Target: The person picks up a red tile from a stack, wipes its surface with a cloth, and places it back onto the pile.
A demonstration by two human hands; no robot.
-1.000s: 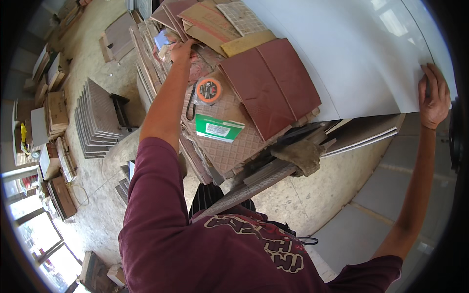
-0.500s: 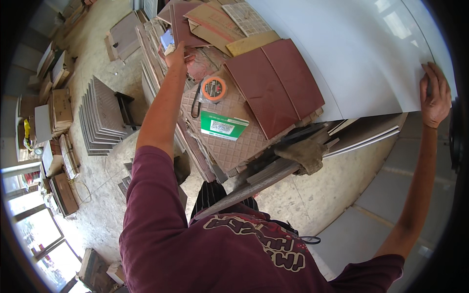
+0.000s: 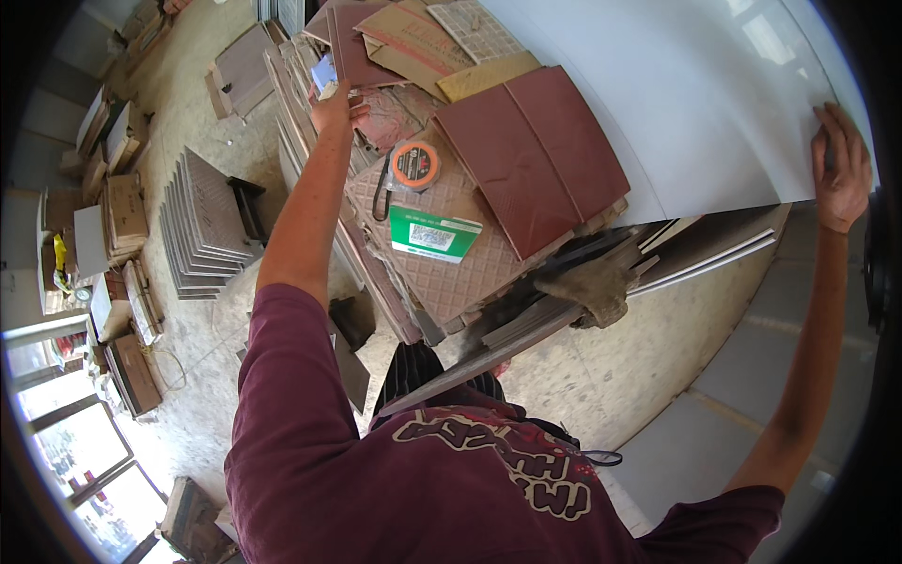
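My left hand (image 3: 335, 111) reaches to the far left side of a stack of tiles, its fingers bent around a small pale piece (image 3: 329, 91) I cannot make out. Right beside it lie a bluish-white item (image 3: 322, 70) and a crumpled reddish wrapping (image 3: 390, 115). Far to the right, my right hand (image 3: 842, 169) rests on a large glossy white slab (image 3: 695, 122), fingers extended and slightly bent, near its edge. Between my hands, a tape measure (image 3: 414, 165) with an orange ring and dark strap lies on a ribbed brown tile (image 3: 442, 287), with a green-and-white card (image 3: 432, 235) just below.
Dark red tiles (image 3: 531, 160), a cardboard piece (image 3: 413, 42) and a yellowish strip (image 3: 489, 79) top the stack. A grey-brown glove or rag (image 3: 592, 291) hangs at the near edge over leaning boards. Upright tiles (image 3: 202, 226) stand on the floor at left, with boxes (image 3: 124, 211) beyond.
The view has shifted slightly. My left hand stays by the pale piece, its fingers a little changed. My right hand remains on the white slab, its fingers straighter.
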